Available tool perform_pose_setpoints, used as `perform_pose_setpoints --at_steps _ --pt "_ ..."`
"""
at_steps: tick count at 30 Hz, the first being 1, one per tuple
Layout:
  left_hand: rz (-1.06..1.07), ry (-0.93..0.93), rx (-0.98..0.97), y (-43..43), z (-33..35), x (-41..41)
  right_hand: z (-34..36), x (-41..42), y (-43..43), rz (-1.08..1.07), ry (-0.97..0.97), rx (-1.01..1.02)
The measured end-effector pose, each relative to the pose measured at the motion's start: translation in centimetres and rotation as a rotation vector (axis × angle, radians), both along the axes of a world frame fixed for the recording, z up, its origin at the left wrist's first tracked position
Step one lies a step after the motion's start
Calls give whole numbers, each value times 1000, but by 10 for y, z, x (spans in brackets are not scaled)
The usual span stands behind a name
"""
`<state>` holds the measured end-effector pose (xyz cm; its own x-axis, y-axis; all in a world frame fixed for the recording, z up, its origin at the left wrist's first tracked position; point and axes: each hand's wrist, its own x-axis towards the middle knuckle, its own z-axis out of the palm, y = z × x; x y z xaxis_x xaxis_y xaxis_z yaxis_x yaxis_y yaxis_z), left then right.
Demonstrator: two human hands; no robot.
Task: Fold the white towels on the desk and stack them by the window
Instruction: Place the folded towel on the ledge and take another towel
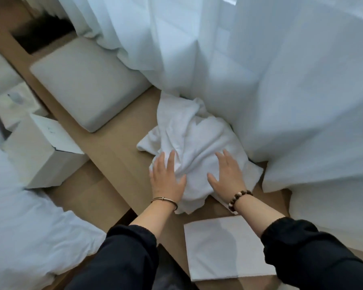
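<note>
- Head view, looking down on a tan wooden desk (113,147) running from lower right up to upper left.
- Crumpled white towel (193,132) heaped mid-desk, far side touching the hem of the sheer white curtain (260,80), near corner hanging toward the person.
- Left hand (166,178) palm down on the towel's left part, fingers straight and a little spread, gripping nothing.
- Right hand (226,174) palm down on the towel's right part, fingers likewise straight and spread, thumb out to the side, nothing pinched.
- Thin bangle (165,200) on the left wrist, beaded bracelet (239,198) on the right; dark sleeves pushed up both forearms.
- Folded white cloth (224,248) lying flat and square near the desk's near edge, just under the right forearm, apart from the heap.
- Bare desk strip between the heap and a grey cushion (88,84) further along, to the upper left; curtain folds crowding the whole right side.
- White box (42,160) with a raised flap standing against the desk's left edge; white bedding (19,227) below it at lower left.
- Faint marks on the box flap, too blurred to read; otherwise only plain surfaces.
</note>
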<state>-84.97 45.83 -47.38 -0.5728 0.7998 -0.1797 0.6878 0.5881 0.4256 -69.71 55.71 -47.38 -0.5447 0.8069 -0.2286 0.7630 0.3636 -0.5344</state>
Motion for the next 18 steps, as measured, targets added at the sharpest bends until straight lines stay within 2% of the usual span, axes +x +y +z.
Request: perform_pose_setpoints --at_steps 3,5,8,10,14,16,18 --pt "-5 -359 -49 28 -13 -32 -9 -34 10 18 -43 -157" --pt "5 -447 -101 37 -17 -50 -16 -56 13 -15 27 -282" --pt "-36 -318 -102 45 -14 -79 -18 -82 17 -316 243 -571" --pt "-72 -300 11 53 -1 -95 -15 -90 22 -496 350 -722" --pt "-322 -324 328 75 51 -109 12 -92 26 -654 581 -948" --pt "-434 -262 446 91 85 -108 36 -91 32 -594 666 -947" --pt "-511 -197 555 107 119 -102 66 -88 39 -511 676 -783"
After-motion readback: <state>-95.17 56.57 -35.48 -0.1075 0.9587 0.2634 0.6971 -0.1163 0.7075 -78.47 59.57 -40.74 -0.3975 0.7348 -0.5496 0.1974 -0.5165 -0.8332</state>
